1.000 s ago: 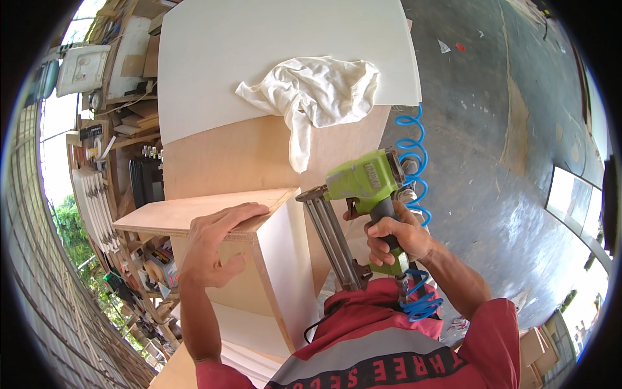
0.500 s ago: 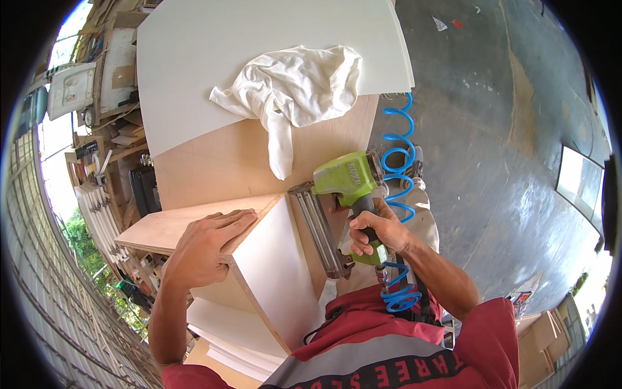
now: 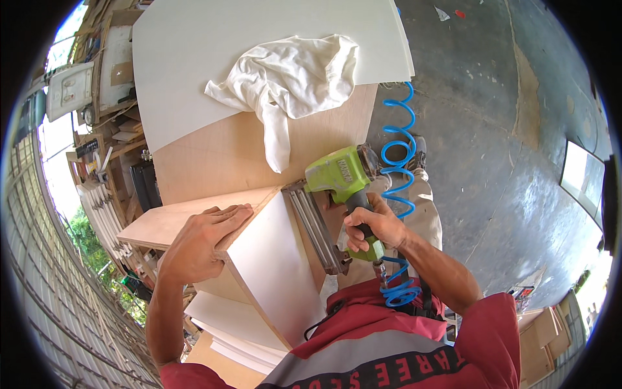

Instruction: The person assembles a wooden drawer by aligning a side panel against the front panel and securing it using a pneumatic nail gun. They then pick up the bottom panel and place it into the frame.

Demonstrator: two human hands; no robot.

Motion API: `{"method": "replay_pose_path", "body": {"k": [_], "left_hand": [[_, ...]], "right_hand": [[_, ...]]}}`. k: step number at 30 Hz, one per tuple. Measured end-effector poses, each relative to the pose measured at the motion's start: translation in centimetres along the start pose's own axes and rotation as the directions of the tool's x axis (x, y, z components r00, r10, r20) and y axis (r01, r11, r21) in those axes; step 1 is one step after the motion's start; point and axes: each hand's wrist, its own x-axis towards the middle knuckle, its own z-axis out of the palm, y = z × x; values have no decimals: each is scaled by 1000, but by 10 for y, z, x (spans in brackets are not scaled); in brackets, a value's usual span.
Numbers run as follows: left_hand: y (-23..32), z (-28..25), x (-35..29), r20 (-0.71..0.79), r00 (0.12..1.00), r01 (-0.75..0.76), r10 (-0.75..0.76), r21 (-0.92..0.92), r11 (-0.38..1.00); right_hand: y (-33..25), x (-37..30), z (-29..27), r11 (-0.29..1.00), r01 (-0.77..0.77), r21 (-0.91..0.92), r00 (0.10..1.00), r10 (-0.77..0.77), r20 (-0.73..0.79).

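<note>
My right hand (image 3: 376,224) is wrapped around the black grip of a green nail gun (image 3: 339,171). The gun's long metal magazine (image 3: 316,223) slants down beside a white-faced panel (image 3: 269,256), and its nose is by the far corner of a plywood box. Over the box's upper plywood panel (image 3: 188,215), near where it meets the white-faced panel, my left hand (image 3: 202,243) lies with its fingers across the top and its thumb lower at the edge, holding it. The exact contact between nose and wood is hidden.
A crumpled white cloth (image 3: 285,84) rests on large white sheets (image 3: 188,71) beyond the box. A coiled blue air hose (image 3: 396,152) runs from the gun along the right. Shelving with boards and tools (image 3: 107,162) stands left; grey floor (image 3: 479,162) spreads right.
The whole view has shifted slightly, so most things sit a little higher. Both hands keep their hold, and the nail gun stays by the box corner.
</note>
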Motion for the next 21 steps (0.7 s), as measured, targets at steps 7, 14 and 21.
{"method": "replay_pose_path", "body": {"k": [7, 14, 21], "left_hand": [[2, 3, -3, 0, 998, 66, -66, 16, 998], [9, 6, -6, -15, 996, 94, -94, 39, 995], [9, 4, -5, -17, 997, 72, -72, 22, 997]], "right_hand": [[-1, -1, 0, 1000, 16, -15, 1000, -16, 15], [1, 0, -3, 1000, 8, -3, 1000, -8, -3], [0, -2, -1, 999, 5, 35, 1000, -5, -19]]}}
